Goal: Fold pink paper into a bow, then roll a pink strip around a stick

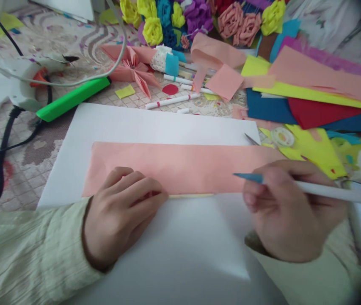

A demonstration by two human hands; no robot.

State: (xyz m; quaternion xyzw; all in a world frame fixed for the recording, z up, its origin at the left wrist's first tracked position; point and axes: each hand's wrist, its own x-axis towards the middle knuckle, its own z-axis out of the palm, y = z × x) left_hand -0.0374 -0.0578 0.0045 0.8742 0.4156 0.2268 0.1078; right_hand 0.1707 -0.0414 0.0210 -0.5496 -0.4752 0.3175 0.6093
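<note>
A long pink paper strip (pixel 180 165) lies crosswise on a white sheet (pixel 164 125), with a thin yellowish edge showing under its near side. My left hand (pixel 123 216) presses on the strip's lower left edge, fingers curled together and thumb tucked in. In my right hand (pixel 291 212), over the strip's right end, is a white felt-tip pen (pixel 329 189). Its blue pointed tip (pixel 248 177) aims left, above the paper; whether it touches I cannot tell. A pointed metal tip (pixel 250 139), perhaps of scissors, shows just behind the strip.
At left sit a white glue gun (pixel 24 82) with cables and a bright green box-shaped stick (pixel 74 99). Paper flowers (pixel 153 30), a pink folded paper star (pixel 134 67) and markers (pixel 172 101) lie behind. Coloured sheets (pixel 323 80) and a tape roll (pixel 282 137) are at right.
</note>
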